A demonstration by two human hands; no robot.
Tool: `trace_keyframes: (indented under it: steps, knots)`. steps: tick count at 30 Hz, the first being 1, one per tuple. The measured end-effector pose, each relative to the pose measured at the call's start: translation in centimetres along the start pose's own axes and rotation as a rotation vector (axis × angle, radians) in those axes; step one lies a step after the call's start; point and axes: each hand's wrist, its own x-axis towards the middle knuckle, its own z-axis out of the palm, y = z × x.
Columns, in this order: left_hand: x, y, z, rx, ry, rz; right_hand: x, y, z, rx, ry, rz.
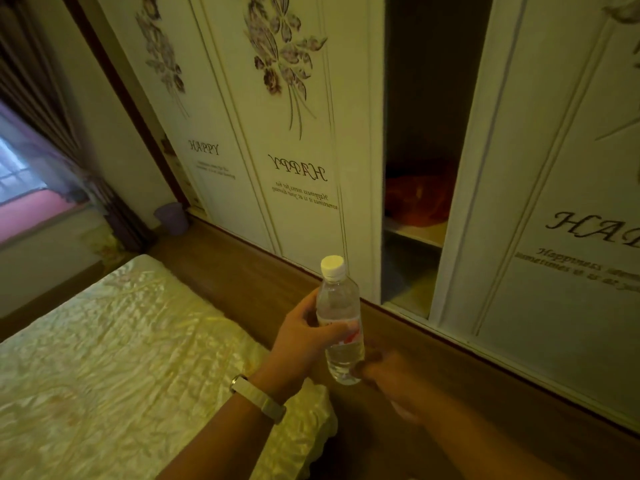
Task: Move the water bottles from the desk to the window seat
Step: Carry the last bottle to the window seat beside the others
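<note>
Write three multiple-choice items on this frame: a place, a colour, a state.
1. Where is the purple container? A on a desk; B on the floor beside the wardrobe; C inside the wardrobe.
2. Bottle cap colour? A white; B blue; C red.
3. The water bottle is: A lying on a desk; B gripped by the left hand; C standing on the floor.
Key: 1 B, it stands in the corner by the wardrobe. 2 A, plainly white. 3 B, fingers curl round it.
</note>
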Motion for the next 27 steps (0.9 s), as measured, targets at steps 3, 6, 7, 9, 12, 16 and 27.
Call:
trace_keyframes:
  steps: [3,6,7,9,12,16,27]
  knots:
    - [4.6,1.3,1.3,0.022,-0.004,-0.001,3.4,-3.1,-2.9,-0.049,-0.017,0.011]
    - [8.9,2.5,2.3,0.005,0.032,0.017,7.3,-6.1,-5.5,-0.087,-0.077,-0.02]
    - [10.2,2.7,2.4,-0.001,0.05,0.021,8.4,-7.1,-6.1,-0.097,-0.096,-0.033]
    - [12.6,3.1,2.3,-0.017,0.083,0.022,10.3,-8.9,-6.5,-0.104,-0.116,-0.044]
    - [15.8,3.7,1.5,-0.033,0.108,0.022,13.2,-10.9,-6.7,-0.114,-0.154,-0.062]
    - [20.3,3.6,-0.3,-0.053,0.135,0.018,17.7,-13.9,-6.5,-0.117,-0.197,-0.072]
    - [38.0,2.8,-8.9,-0.12,0.166,0.018,34.8,-23.8,-3.2,-0.177,-0.204,-0.058]
